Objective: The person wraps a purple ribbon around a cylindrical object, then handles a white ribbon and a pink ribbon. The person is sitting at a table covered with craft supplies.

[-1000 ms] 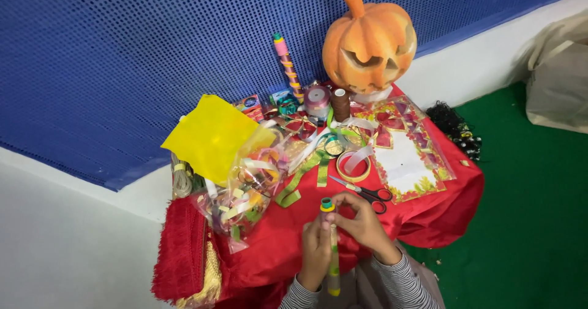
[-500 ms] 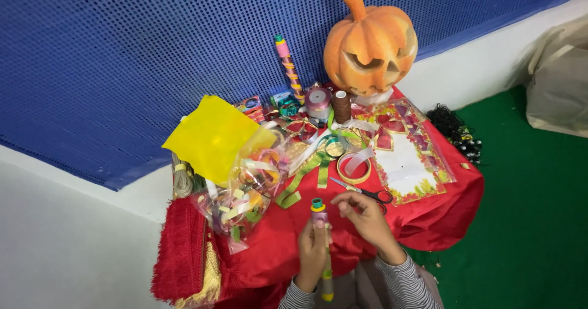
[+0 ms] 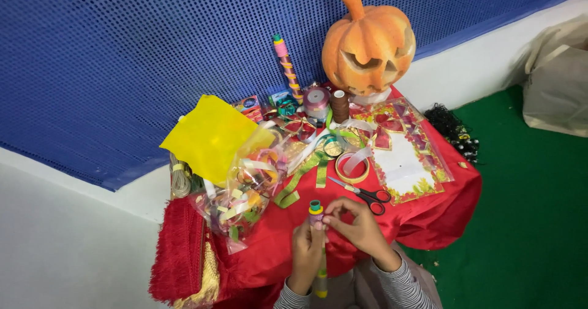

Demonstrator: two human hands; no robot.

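My left hand (image 3: 304,252) grips a tall stack of small coloured ribbon spools (image 3: 316,214) and holds it upright at the near edge of a red cloth-covered table (image 3: 429,214). My right hand (image 3: 358,224) has its fingertips pinched on the stack's upper part, just below the green and yellow top spools. The stack's lower end (image 3: 321,282) sticks out below my left hand. Red-handled scissors (image 3: 366,194) lie on the cloth just beyond my right hand.
A carved orange pumpkin (image 3: 368,42) stands at the table's back. Nearby are a second spool stack (image 3: 287,67), tape roll (image 3: 352,167), yellow sheet (image 3: 211,136), clear bag of ribbons (image 3: 242,192) and bow-printed card (image 3: 401,156). A beige bag (image 3: 554,79) rests on green floor.
The spool stack and both hands have shifted slightly left and toward me. My right hand's fingers have closed in on the top of the stack.
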